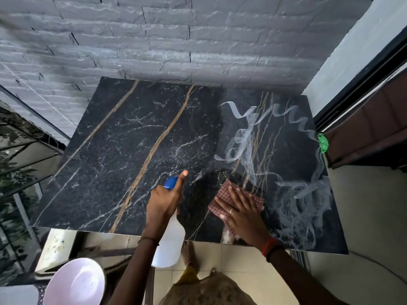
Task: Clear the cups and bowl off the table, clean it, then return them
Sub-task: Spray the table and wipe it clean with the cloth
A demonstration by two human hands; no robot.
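The black marble table [123, 150] with gold veins fills the middle of the view. My left hand [164, 200] grips a white spray bottle [168, 245] with a blue nozzle, index finger stretched over the top, above the table's near edge. My right hand [242, 211] lies flat on a red checked cloth [222, 194] pressed to the table's near right part. White wet smears cover the right side of the top. A pale pink bowl [76, 282] sits off the table at the lower left. No cups are in view.
A grey brick wall [154, 40] backs the table. A dark door frame and a brown panel [370, 128] with a green object [323, 142] stand to the right. Glass and foliage lie to the left. Tiled floor [363, 216] runs below and right of the table.
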